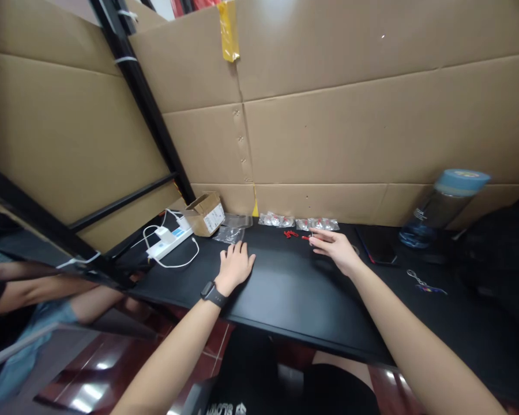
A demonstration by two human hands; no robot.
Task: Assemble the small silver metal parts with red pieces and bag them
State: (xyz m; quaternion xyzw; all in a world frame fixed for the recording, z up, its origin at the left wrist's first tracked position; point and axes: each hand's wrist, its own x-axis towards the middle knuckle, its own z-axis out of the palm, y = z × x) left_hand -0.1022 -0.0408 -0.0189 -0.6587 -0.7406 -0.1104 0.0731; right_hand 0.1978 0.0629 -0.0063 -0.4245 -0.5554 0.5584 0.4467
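My left hand lies palm down on the black table, fingers spread and holding nothing. Just past its fingertips is a clear plastic bag. My right hand is closed in a pinch near the back of the table. Between its fingertips sits a small red piece with a pale, shiny bit; its exact kind is too small to make out. To the left of that hand lies a little heap of red pieces. Behind it, clear packets and more packets with silvery and red contents rest along the cardboard wall.
An open cardboard box and a white power strip with cables stand at left. On the right are a dark phone, a blue-lidded bottle, a corded trinket and a black bag. Another person's arm shows far left.
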